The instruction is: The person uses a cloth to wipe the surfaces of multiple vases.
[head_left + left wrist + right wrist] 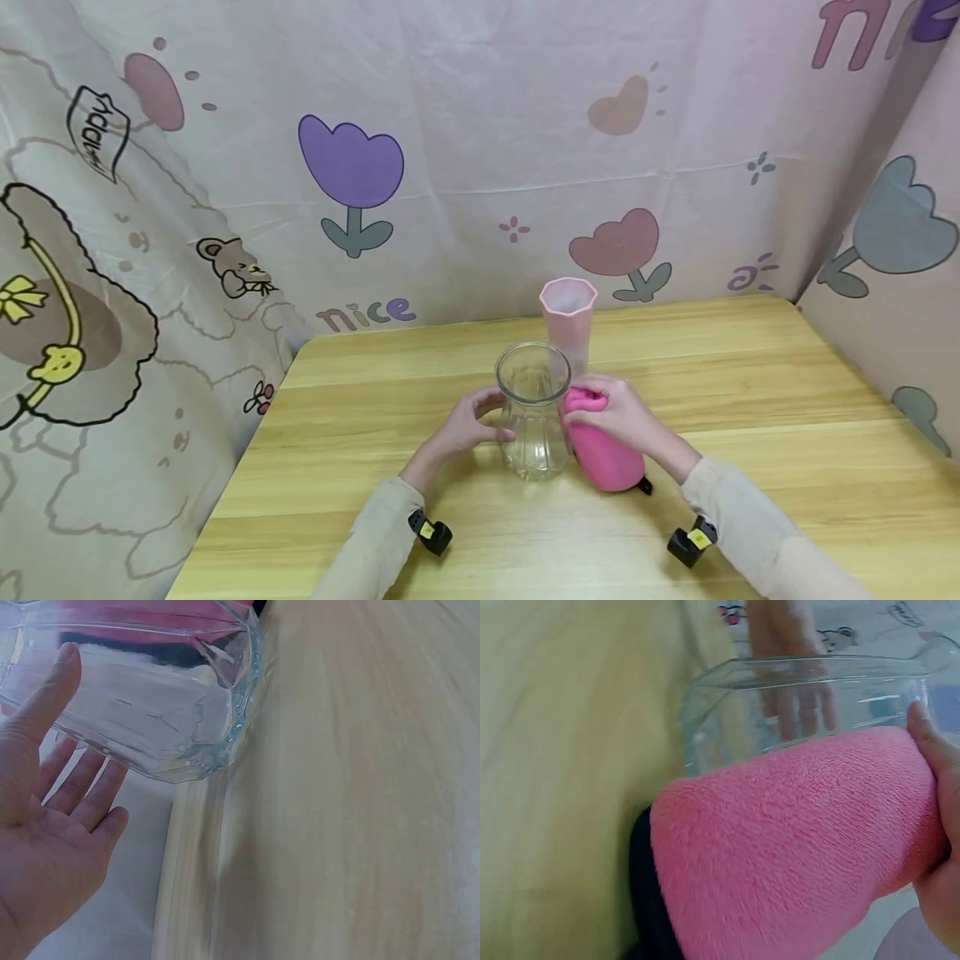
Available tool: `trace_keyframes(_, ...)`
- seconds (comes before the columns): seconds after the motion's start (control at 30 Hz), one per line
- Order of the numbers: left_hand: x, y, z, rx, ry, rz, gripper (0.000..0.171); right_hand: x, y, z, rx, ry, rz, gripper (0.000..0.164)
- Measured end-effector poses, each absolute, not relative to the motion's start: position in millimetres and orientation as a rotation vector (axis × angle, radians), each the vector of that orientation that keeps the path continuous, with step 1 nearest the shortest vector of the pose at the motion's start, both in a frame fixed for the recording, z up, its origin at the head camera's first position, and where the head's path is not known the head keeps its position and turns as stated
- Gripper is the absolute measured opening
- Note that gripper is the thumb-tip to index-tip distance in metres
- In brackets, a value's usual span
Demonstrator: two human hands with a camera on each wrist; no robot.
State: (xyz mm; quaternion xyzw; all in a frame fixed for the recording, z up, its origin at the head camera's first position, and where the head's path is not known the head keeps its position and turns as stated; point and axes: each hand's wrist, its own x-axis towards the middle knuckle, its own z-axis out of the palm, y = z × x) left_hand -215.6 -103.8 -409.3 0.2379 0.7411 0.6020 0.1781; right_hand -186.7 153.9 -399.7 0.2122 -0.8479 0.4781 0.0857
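Observation:
A clear glass vase (pixel 534 454) with a flared rim stands upright near the middle of the table. My left hand (pixel 468 427) holds its left side, the thumb (pixel 46 697) on the near face and the other fingers behind the glass. Against the vase's right side leans a pink plush cloth (pixel 611 458), bulky and trimmed in black along its lower end. My right hand (pixel 621 408) pinches the bunched top of that cloth, just below the vase's rim. In the right wrist view, the cloth hides the lower part of the vase.
Behind the vase stands a tall pink faceted vase (pixel 573 329), partly covered by the glass one. The wooden table (pixel 360 450) ends at a printed fabric backdrop (pixel 465 167) at the back and both sides. Small black cameras are strapped to both wrists.

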Motion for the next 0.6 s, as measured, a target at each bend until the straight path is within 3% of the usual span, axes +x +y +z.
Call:
trace_keyframes(0.13, -215.1, -104.3, -408.3, 0.677, 2.098, 1.699, 0.063, -185.1, 158.1, -395.6, 0.635, -2.543, 1.382, 0.05)
trace_keyframes(0.43, -215.7, -105.6, -410.1, 0.692, 2.088, 1.691, 0.064, -190.2, 152.3, -389.4, 0.729, -2.523, 1.298, 0.033)
trace_keyframes(0.6, -215.9, -105.4, -409.5, 0.685, 2.094, 1.691, 0.064, -192.9, 153.3, -397.0, 0.741, -2.586, 1.314, 0.035)
